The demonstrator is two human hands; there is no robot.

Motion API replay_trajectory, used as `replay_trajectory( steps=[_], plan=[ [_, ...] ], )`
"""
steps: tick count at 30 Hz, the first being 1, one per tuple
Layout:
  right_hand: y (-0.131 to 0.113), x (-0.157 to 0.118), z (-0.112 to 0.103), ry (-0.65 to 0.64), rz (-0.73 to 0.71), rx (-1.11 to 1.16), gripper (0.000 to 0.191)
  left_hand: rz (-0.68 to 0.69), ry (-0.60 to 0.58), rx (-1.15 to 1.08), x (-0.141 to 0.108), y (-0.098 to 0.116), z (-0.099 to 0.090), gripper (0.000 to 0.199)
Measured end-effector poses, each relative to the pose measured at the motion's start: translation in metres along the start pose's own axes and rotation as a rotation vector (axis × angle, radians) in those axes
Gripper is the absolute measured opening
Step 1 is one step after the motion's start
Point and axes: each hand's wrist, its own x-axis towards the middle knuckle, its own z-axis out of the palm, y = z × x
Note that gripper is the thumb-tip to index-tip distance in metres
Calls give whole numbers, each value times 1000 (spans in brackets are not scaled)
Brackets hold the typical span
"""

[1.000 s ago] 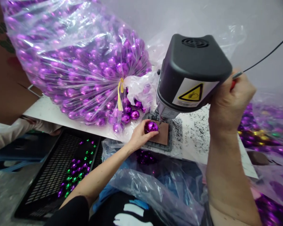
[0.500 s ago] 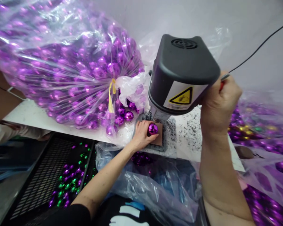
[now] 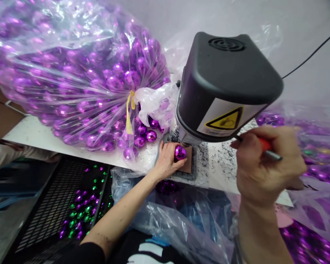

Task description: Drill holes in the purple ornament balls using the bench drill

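My left hand (image 3: pixel 169 159) pinches a shiny purple faceted ball (image 3: pixel 180 152) between thumb and fingers. It holds the ball over a brown block (image 3: pixel 187 167) on the machine's base, right under the working end. The black machine head (image 3: pixel 228 84), with a yellow warning label, hides what touches the top of the ball. My right hand (image 3: pixel 269 165) is closed round a lever with a red grip (image 3: pixel 264 145) on the machine's right side; its metal end pokes out of the fist.
A big clear bag of purple balls (image 3: pixel 79 84), tied with yellow ribbon, fills the left. Loose purple balls (image 3: pixel 151 136) lie by its neck. Dark shavings (image 3: pixel 222 157) litter the white table. Below are a black crate (image 3: pixel 44 205) with purple and green beads and a clear plastic bag (image 3: pixel 181 220).
My right hand has swung the lever down and toward me. The machine head appears larger and farther right in view. My left hand still holds the ball in place.
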Motion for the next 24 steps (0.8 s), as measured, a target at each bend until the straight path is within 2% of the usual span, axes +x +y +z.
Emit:
replay_trajectory(
  steps=[3, 7, 13, 18, 24],
  plan=[
    [3, -20, -1, -3, -44, -34, 1, 0, -10, 5, 0, 0, -1, 39],
    [5, -34, 3, 19, -87, -36, 15, 1, -8, 11, 0, 0, -1, 38],
    [9, -43, 10, 32, -118, -35, 21, 10, -2, -8, 1, 0, -1, 39],
    [14, -51, 24, 130, -60, 91, 19, -3, 0, 5, 0, 1, 0, 38],
    [16, -55, 35, 208, -64, 168, 11, -11, 3, 15, 0, 1, 1, 40]
  ],
)
